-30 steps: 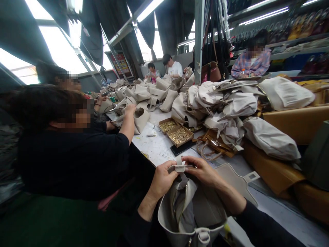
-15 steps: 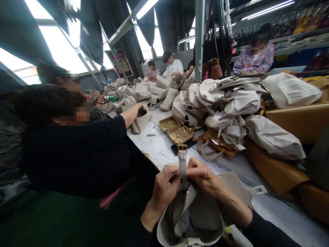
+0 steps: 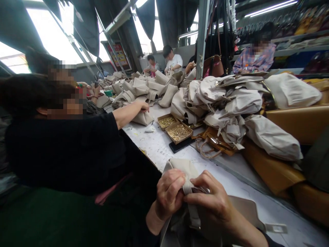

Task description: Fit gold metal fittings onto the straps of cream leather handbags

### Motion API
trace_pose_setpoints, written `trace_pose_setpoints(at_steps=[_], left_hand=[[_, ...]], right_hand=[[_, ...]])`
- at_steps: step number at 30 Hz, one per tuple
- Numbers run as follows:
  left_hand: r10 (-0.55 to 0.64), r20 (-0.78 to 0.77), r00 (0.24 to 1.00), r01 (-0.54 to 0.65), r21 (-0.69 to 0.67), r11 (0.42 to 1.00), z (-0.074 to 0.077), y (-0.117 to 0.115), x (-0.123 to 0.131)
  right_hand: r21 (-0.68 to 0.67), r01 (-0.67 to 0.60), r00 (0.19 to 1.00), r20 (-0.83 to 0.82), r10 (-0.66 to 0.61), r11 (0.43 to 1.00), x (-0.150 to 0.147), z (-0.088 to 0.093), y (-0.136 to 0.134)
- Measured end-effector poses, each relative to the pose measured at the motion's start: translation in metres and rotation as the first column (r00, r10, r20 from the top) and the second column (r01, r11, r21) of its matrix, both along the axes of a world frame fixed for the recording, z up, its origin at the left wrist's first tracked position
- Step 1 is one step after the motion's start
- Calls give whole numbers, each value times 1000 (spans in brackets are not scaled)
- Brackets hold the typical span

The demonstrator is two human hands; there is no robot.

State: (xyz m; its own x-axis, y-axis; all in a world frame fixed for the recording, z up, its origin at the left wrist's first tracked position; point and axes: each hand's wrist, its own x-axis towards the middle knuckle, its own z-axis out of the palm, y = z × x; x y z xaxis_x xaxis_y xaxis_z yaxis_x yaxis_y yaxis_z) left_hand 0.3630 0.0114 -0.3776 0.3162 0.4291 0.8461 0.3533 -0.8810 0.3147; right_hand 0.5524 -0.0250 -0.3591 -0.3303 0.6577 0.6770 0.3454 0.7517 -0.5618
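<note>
Two hands meet at the bottom of my view, both closed on a beige bag point(image 3: 180, 166) that lies at the near edge of the white table point(image 3: 159, 147). My left hand point(image 3: 169, 193) is curled tight, with its fingers folded over the bag's upper fold. My right hand point(image 3: 212, 202) sits just beside it, thumb and fingers pinched on a narrow strap point(image 3: 194, 214) that runs down between the two hands towards me. I cannot tell whether the hands actually touch. A flap with a small tab point(image 3: 276, 228) sticks out from the bag to the right, flat on the table.

Further along the table stand two shallow boxes of gold fittings point(image 3: 179, 132), side by side, with a dark flat slab point(image 3: 181, 145) just in front of them. A tan bag point(image 3: 213, 142) lies to their right, under a heap of beige bags point(image 3: 226, 99). On my left a co-worker in a black top point(image 3: 64, 151) stretches an arm across the table, with a hand on another pale bag point(image 3: 144, 118).
</note>
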Motion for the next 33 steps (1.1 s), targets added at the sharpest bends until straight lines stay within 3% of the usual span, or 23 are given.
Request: trace_pose_setpoints(at_steps=[3, 6, 9, 17, 25, 33], left_hand=[[-23, 24, 999, 24, -39, 999, 3, 0, 1], [-26, 15, 1000, 27, -75, 997, 4, -2, 0], [-16, 5, 1000, 17, -86, 996, 4, -5, -2], [-27, -40, 999, 20, -167, 986, 1, -8, -8], [-148, -129, 981, 128, -149, 980, 3, 1, -9], [-177, -274, 945, 159, -86, 983, 6, 8, -16]], right_hand=[[-152, 25, 993, -111, -43, 988, 4, -3, 0], [-217, 54, 996, -53, -67, 975, 7, -4, 4], [-126, 50, 995, 88, -39, 991, 9, -4, 6], [77, 105, 983, 142, -115, 992, 5, -11, 8], [86, 83, 979, 180, -97, 993, 10, -16, 9], [117, 87, 976, 190, -108, 989, 12, -23, 11]])
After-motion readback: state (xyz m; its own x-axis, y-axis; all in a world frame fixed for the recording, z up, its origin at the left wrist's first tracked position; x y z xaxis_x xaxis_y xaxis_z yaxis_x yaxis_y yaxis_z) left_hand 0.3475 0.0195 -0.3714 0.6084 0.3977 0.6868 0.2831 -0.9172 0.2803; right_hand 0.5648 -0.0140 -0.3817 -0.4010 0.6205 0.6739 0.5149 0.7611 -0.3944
